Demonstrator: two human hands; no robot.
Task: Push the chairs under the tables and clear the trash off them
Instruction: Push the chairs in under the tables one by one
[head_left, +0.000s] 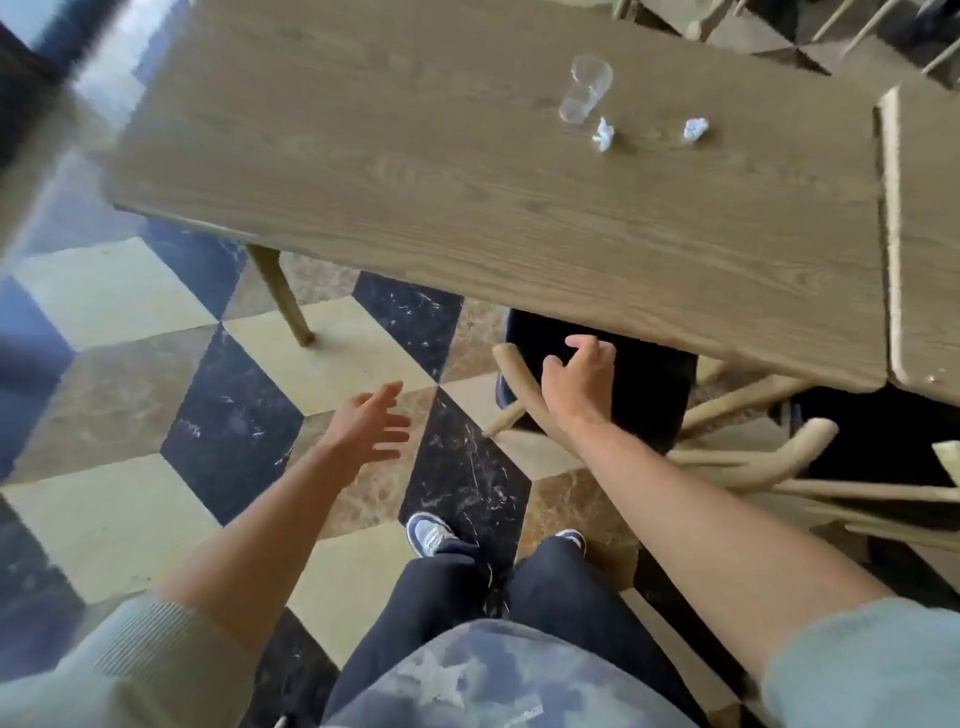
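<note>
A wooden table (467, 171) fills the upper view. On its far right part lie a clear plastic cup (584, 93) on its side and two crumpled paper scraps (603, 134), (695, 128). A wooden chair (517, 371) with a curved back rail and a black seat stands at the table's near edge, its seat partly under the top. My right hand (576, 379) lies over the rail's left end with fingers loosely curved, not clearly wrapped round it. My left hand (366, 426) hovers over the floor with fingers spread, holding nothing.
A second table (927, 218) butts against the first on the right. More chair parts (857, 493) crowd the lower right, and other chairs (748, 26) stand beyond the far edge. The checkered tile floor (156, 415) spreads to the left, past one table leg (283, 296).
</note>
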